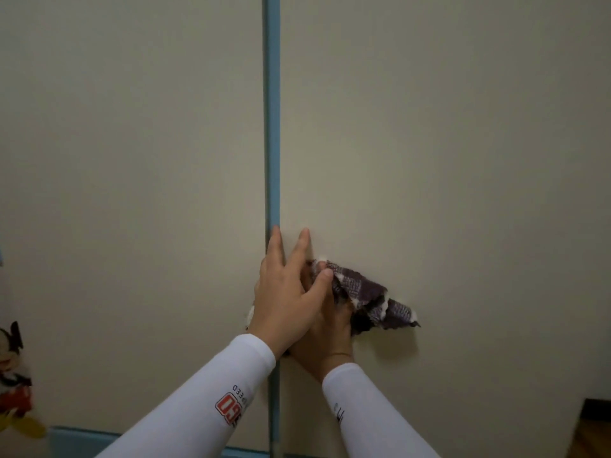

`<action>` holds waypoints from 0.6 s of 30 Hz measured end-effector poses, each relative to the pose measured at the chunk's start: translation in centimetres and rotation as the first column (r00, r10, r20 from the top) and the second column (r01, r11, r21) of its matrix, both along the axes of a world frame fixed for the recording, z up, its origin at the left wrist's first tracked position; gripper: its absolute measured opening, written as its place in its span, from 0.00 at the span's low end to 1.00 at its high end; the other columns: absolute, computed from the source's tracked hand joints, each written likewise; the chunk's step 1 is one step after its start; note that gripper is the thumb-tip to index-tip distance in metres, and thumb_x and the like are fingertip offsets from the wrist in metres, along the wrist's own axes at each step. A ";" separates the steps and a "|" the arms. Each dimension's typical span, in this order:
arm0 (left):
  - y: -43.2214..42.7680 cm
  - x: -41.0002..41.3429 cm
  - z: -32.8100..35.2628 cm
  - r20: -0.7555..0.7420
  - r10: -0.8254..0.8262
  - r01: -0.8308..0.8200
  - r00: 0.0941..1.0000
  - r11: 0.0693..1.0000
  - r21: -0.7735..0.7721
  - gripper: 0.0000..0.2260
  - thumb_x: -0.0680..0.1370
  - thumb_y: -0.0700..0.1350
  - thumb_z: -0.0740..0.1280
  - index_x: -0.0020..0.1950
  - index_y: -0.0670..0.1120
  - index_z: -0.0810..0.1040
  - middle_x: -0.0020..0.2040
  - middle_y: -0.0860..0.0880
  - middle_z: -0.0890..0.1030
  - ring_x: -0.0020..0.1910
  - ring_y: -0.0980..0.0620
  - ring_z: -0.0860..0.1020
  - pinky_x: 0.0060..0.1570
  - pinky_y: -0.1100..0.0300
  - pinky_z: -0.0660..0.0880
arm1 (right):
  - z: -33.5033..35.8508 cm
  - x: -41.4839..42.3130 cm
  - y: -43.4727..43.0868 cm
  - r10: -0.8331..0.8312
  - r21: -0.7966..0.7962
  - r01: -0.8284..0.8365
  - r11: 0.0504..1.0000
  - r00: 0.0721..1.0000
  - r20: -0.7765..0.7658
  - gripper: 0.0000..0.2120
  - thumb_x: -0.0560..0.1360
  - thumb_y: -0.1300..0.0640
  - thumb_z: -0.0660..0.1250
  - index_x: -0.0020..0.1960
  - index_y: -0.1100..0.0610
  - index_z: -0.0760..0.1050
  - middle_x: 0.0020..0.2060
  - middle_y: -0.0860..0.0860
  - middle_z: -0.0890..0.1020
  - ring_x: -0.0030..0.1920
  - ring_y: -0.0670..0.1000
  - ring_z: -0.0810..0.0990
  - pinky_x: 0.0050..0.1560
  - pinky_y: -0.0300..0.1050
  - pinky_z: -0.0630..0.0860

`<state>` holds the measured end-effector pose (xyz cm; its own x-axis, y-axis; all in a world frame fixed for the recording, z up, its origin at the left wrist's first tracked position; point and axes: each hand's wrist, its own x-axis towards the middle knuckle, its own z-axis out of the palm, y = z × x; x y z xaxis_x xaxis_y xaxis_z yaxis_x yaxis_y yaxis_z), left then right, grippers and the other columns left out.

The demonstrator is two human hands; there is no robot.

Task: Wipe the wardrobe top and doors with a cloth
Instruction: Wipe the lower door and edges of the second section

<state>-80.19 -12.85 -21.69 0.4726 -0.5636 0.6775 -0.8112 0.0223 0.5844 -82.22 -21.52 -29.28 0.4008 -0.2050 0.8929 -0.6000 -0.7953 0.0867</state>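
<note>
— Where is the cloth (367, 292) sitting?
— It is bunching up in the right hand (330, 338), which is gripping it and pressing it against the right door (446, 160). Its purple-and-white checked end is sticking out just to the right of that hand.
— And what is the left hand (284, 292) doing?
— It is lying on top of the right hand, with its fingers straight, slightly spread and pointing up, the tips touching the door. One finger is lying along the blue strip (272, 127) that is running up between the two doors. The thumb is reaching across the upper edge of the cloth.
— What is showing to the left of the hands?
— The left door (132, 160), and well below and to the left a cartoon mouse figure (11, 368) is peeking in at the edge. Both arms are wearing white sleeves (205, 398).
</note>
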 end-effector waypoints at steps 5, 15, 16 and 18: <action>0.4 -0.1 -1.2 0.075 0.067 -0.072 0.995 0.995 0.074 0.29 0.76 0.55 0.61 0.74 0.57 0.51 0.76 0.48 0.40 0.75 0.51 0.43 0.72 0.51 0.47 | -3.6 -1.0 -0.3 0.142 -0.060 -0.151 0.987 0.981 -0.129 0.47 0.65 0.39 0.69 0.72 0.54 0.48 0.68 0.53 0.60 0.66 0.58 0.63 0.42 0.54 0.79; -1.4 -2.9 -2.8 0.097 0.218 -0.230 0.971 0.963 0.137 0.37 0.75 0.58 0.61 0.74 0.57 0.39 0.74 0.41 0.33 0.74 0.43 0.38 0.70 0.46 0.43 | -4.4 -5.4 -3.5 0.166 -0.142 -0.185 0.973 0.977 -0.131 0.29 0.68 0.45 0.65 0.67 0.51 0.66 0.67 0.49 0.68 0.68 0.54 0.62 0.46 0.50 0.77; -1.8 -3.4 -3.1 0.101 0.252 -0.266 0.962 0.950 0.161 0.37 0.75 0.60 0.59 0.74 0.57 0.37 0.74 0.41 0.33 0.73 0.41 0.37 0.70 0.44 0.43 | -4.5 -6.4 -4.2 0.172 -0.153 -0.191 0.970 0.977 -0.126 0.25 0.69 0.46 0.62 0.65 0.50 0.70 0.66 0.48 0.72 0.71 0.54 0.60 0.45 0.48 0.75; -2.7 -4.1 -3.4 0.131 0.300 -0.322 0.945 0.925 0.202 0.38 0.74 0.62 0.58 0.74 0.56 0.35 0.73 0.40 0.31 0.72 0.37 0.35 0.69 0.40 0.42 | -4.4 -8.3 -5.6 0.150 -0.218 -0.178 0.960 0.979 -0.139 0.22 0.70 0.47 0.60 0.63 0.49 0.72 0.65 0.49 0.74 0.74 0.53 0.53 0.49 0.47 0.68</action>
